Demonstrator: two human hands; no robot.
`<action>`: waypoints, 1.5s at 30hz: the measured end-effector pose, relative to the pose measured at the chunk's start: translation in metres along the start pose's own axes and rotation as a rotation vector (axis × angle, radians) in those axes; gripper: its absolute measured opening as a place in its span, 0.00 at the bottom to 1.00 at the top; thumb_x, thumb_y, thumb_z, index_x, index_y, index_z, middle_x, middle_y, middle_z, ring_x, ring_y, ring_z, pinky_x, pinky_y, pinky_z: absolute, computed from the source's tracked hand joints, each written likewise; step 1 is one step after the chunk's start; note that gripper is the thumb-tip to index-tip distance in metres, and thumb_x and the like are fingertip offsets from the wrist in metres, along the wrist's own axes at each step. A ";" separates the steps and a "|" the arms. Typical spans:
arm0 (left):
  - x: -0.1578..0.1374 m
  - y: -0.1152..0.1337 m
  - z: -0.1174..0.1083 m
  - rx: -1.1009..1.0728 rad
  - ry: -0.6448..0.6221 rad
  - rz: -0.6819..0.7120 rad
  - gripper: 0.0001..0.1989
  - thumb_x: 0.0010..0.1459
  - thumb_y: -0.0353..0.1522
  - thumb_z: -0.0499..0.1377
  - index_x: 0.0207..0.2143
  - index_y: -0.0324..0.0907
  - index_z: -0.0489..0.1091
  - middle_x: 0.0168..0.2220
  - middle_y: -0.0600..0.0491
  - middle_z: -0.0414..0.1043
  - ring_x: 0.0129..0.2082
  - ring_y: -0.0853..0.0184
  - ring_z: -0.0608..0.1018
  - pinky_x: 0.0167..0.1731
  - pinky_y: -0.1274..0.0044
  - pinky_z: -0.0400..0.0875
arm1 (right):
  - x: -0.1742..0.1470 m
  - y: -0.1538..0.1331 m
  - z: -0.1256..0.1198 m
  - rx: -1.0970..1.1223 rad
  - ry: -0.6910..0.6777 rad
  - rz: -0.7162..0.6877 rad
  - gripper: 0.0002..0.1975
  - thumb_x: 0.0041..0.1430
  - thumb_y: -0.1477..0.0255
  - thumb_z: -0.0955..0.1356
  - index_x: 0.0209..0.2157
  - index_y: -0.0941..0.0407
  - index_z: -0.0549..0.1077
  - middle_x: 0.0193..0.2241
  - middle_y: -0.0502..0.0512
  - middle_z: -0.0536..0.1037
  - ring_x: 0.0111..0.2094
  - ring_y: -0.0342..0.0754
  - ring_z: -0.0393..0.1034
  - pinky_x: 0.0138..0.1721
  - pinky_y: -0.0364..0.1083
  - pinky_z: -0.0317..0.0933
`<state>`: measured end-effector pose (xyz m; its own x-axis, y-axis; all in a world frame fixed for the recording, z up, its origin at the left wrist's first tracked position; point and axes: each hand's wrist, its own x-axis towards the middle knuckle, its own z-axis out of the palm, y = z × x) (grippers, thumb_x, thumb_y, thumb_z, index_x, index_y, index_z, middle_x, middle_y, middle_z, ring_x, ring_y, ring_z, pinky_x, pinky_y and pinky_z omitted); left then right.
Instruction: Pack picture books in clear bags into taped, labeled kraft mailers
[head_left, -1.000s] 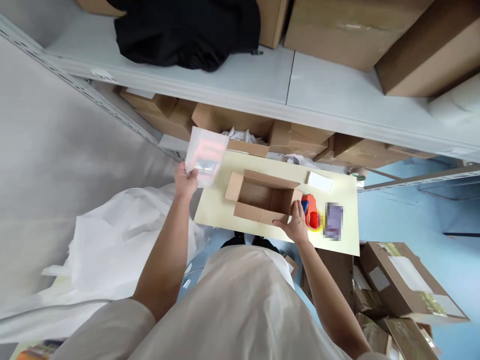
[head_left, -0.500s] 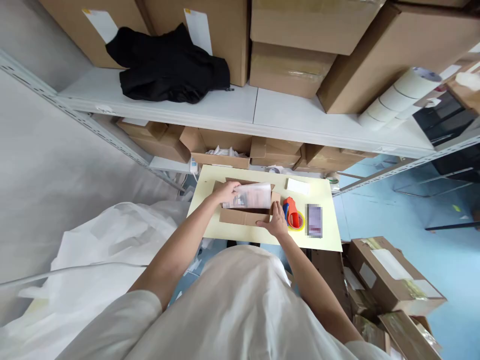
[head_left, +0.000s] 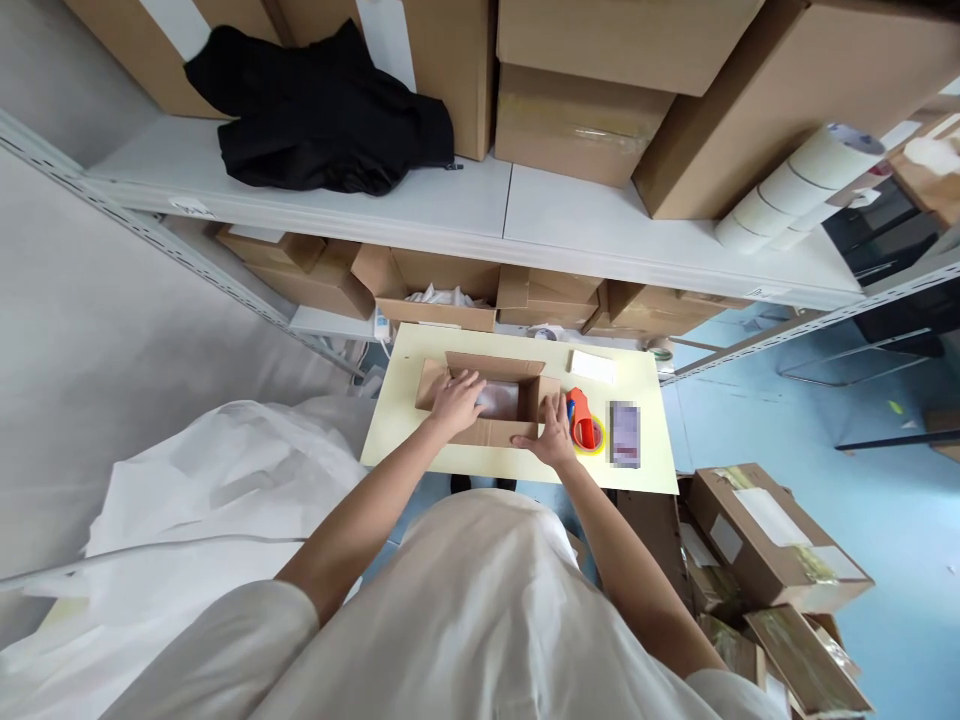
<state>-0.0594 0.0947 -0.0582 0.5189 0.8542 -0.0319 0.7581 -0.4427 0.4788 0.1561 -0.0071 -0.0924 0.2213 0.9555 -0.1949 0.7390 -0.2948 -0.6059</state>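
An open cardboard box [head_left: 491,434] stands on the pale yellow table, its flaps folded outward. Inside it lies a package in clear plastic wrap [head_left: 499,400], partly covered by my left hand [head_left: 456,402]. That hand reaches over the box's left part with fingers stretched out, fingertips at the package. My right hand [head_left: 553,432] grips the box's near right corner, thumb on the front flap and fingers over the right flap. Just right of it lies an orange tape dispenser [head_left: 581,420] with a roll of yellow-edged tape.
A blurred-out phone-like item [head_left: 625,435] and a white pad [head_left: 592,366] lie on the table [head_left: 652,470]. Behind it rises a shelf [head_left: 420,215] with boxes, black clothing [head_left: 330,110] and tape rolls [head_left: 799,190]. Cartons [head_left: 780,540] are stacked at right; white sheeting [head_left: 202,490] lies left.
The wrapped package has gone down from above the box into it. My left hand has let go of its end and spread over it. My right hand stays at the box's right corner.
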 end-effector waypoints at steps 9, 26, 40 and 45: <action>-0.057 -0.045 0.001 -0.759 0.504 -0.460 0.38 0.56 0.43 0.58 0.64 0.43 0.46 0.58 0.36 0.64 0.54 0.55 0.73 0.52 0.60 0.68 | 0.009 0.011 -0.017 0.479 0.218 0.072 0.46 0.53 0.53 0.66 0.66 0.57 0.42 0.56 0.70 0.65 0.50 0.58 0.68 0.48 0.59 0.66; -0.050 -0.069 -0.010 -0.286 -0.077 0.154 0.25 0.46 0.45 0.65 0.46 0.45 0.74 0.56 0.45 0.68 0.61 0.52 0.65 0.59 0.60 0.60 | 0.017 0.008 -0.055 -0.092 -0.418 -0.466 0.31 0.49 0.71 0.69 0.57 0.54 0.67 0.64 0.57 0.57 0.64 0.60 0.51 0.62 0.60 0.51; -0.024 -0.070 0.032 -0.775 0.206 -0.474 0.38 0.44 0.33 0.68 0.58 0.41 0.59 0.51 0.42 0.68 0.47 0.60 0.75 0.39 0.72 0.75 | 0.067 -0.030 -0.047 -0.337 -0.071 -0.351 0.44 0.49 0.76 0.69 0.65 0.57 0.46 0.62 0.65 0.56 0.63 0.58 0.51 0.59 0.57 0.54; -0.030 -0.068 0.030 -0.686 0.212 -0.450 0.33 0.48 0.35 0.65 0.56 0.38 0.61 0.49 0.42 0.71 0.44 0.60 0.77 0.41 0.69 0.75 | 0.052 -0.030 -0.036 -0.497 -0.135 -0.465 0.25 0.58 0.80 0.58 0.58 0.55 0.63 0.61 0.59 0.63 0.63 0.54 0.53 0.60 0.56 0.53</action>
<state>-0.1145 0.0913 -0.1164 0.0882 0.9727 -0.2144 0.4314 0.1567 0.8884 0.1684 0.0516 -0.0570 -0.2465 0.9624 -0.1144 0.9489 0.2156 -0.2304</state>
